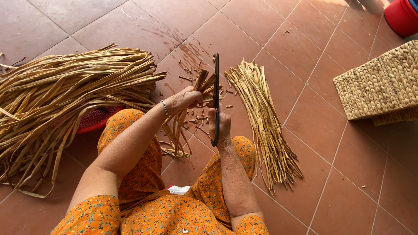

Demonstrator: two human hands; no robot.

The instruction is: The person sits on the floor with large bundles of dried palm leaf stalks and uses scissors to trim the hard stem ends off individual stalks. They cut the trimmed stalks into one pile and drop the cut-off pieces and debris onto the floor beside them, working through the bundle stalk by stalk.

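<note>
I see the left hand (185, 99) clamped on a bunch of dry reed strips (204, 82), w/ the right hand (220, 124) gripping dark scissors (216, 98) against them. Right of scissors: trimmed flat fibrous pile (263, 122), woven basket (381, 82). Left: big loose heap (65, 95) over red tray (93, 119).

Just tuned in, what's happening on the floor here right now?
A person seated on a tiled floor holds a small bunch of dried straw strips in the left hand, while the right hand grips dark scissors with the blades pointing up beside the ends of the bunch. Short trimmings lie scattered under the hands. A big loose pile of straw sits to the left, a neater bundle to the right, and a woven basket farther right.
</note>
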